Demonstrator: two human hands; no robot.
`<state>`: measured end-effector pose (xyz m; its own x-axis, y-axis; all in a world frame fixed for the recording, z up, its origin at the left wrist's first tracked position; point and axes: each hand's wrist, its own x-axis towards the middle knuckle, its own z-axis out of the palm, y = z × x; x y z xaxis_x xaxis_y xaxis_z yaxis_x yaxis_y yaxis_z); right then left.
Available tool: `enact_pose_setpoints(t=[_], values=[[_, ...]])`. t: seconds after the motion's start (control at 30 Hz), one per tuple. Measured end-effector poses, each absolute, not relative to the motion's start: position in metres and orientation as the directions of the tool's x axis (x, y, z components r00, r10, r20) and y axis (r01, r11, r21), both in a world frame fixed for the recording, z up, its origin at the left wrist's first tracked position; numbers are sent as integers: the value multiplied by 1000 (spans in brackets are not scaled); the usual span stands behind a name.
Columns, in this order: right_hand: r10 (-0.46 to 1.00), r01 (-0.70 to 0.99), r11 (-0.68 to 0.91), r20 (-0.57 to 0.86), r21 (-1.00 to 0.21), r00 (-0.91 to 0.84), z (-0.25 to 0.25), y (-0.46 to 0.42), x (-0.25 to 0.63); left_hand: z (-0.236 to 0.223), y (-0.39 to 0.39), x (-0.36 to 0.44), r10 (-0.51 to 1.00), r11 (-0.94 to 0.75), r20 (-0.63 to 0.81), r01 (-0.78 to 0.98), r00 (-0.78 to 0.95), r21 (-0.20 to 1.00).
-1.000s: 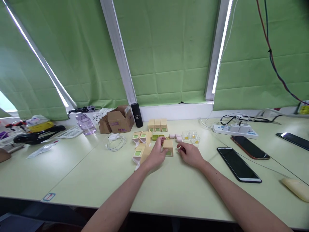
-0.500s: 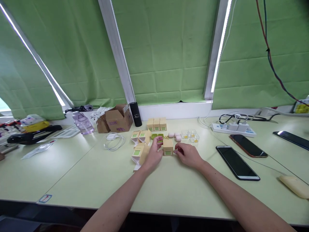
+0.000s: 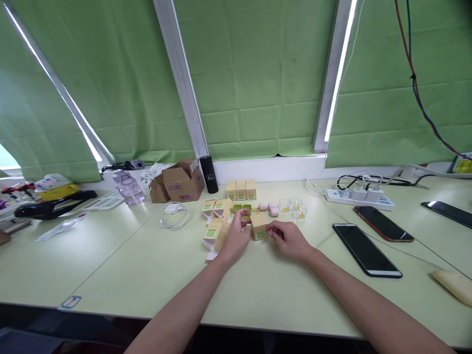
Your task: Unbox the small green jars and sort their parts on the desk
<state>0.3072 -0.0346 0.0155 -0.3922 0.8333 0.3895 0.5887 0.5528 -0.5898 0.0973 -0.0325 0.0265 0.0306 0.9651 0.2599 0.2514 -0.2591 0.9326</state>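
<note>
Left hand [image 3: 237, 239], half open at the box's [image 3: 259, 227] nine o'clock, and curled right hand [image 3: 289, 239], grip unclear, at three, seemingly steady it.

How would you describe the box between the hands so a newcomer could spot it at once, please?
On the pale table, find the black bottle, then the row of three small boxes to its right. Nearer the person is a similar tan box with a green label. Only this one sits between the left hand and the right hand.
</note>
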Motion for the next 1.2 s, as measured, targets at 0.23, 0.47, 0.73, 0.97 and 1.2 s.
enact_pose_setpoints(t=[0.23, 0.47, 0.73, 0.97, 1.2], values=[[865, 598, 500, 382, -626, -324, 10, -27, 312, 17, -27, 93, 956, -284, 292, 298, 16, 912], [875, 557, 484, 372, -675, -310, 5, -22, 313, 16, -28, 94, 963, -265, 266, 342, 43, 902], [865, 548, 497, 439, -673, -244, 1, -18, 313, 17, -31, 94, 957, -288, 271, 446, 105, 847], [815, 548, 545, 553, -634, -170, 3, -20, 310, 20, -31, 102, 966, -248, 250, 492, 62, 835], [736, 598, 597, 662, -535, -142, 8, -27, 307, 25, -40, 105, 865, -456, 488, 596, 120, 661]])
